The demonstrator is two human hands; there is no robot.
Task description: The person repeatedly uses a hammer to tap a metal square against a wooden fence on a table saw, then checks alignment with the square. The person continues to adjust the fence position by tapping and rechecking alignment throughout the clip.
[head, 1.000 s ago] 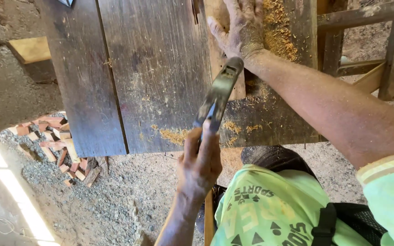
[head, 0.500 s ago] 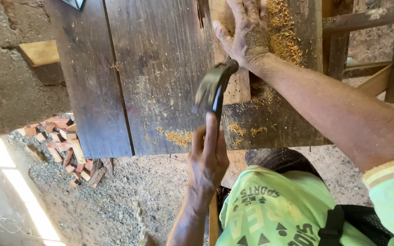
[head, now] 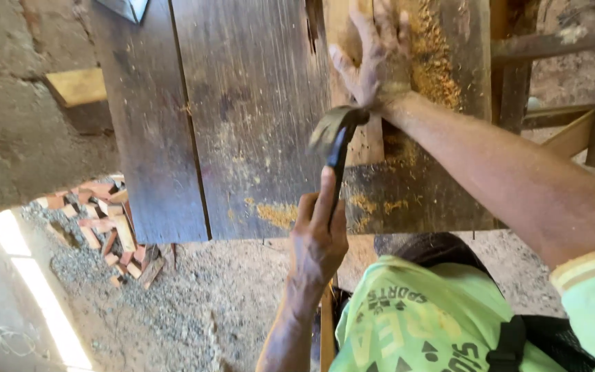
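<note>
My left hand [head: 319,238] is clamped on a hammer [head: 335,138] whose head sits just beside my right hand [head: 373,58], spread flat on the sawdust-strewn plank [head: 442,62] atop the dark surface [head: 256,110].

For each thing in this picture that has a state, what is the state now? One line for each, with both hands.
Left hand: closed around the hammer handle.
Hammer: raised, head blurred, just under the right wrist.
Right hand: fingers spread, pressed flat on the pale plank.
Pale plank: lying on the workbench, strewn with sawdust.
Workbench: dark boards, dusted with sawdust.
Bricks: broken, heaped on the ground.
</note>
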